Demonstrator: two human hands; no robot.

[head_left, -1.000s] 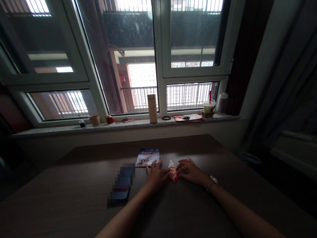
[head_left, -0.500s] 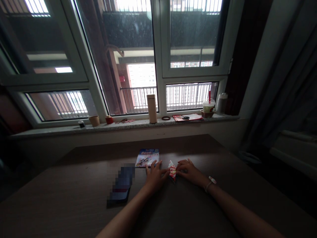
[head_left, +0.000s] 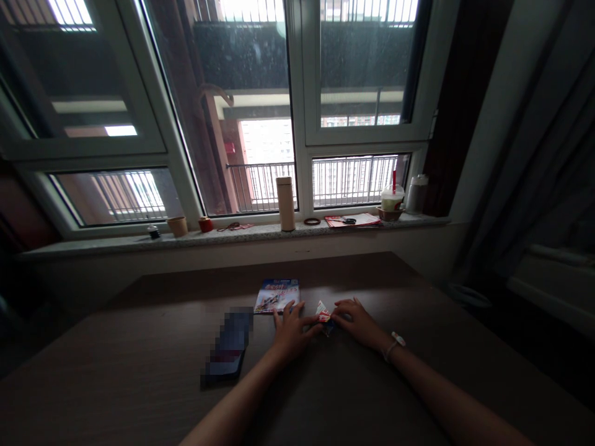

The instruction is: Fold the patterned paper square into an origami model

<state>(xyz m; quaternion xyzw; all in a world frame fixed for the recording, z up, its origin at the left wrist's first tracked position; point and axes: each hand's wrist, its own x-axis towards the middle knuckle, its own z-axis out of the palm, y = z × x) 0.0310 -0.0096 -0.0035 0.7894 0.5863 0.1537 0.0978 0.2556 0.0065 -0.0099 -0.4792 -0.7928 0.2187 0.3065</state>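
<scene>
A small red and white piece of folded paper (head_left: 323,314) lies on the dark wooden table (head_left: 139,347) between my two hands. My left hand (head_left: 290,332) rests flat beside it, fingers spread, the fingertips pressing on its left edge. My right hand (head_left: 357,322) comes in from the right with fingers curled, pinching the paper's right side. A bracelet sits on my right wrist (head_left: 393,344).
A blue printed booklet (head_left: 277,295) lies just beyond my left hand. A dark phone-like object (head_left: 229,347) lies to the left. On the window sill stand a tall beige flask (head_left: 286,203), a drink cup with a straw (head_left: 392,199), small cups (head_left: 177,225) and papers with scissors (head_left: 352,220).
The red and white paper has been folded smaller and moved slightly away from me. Both hands stayed close around it, the right hand closing in on it.
</scene>
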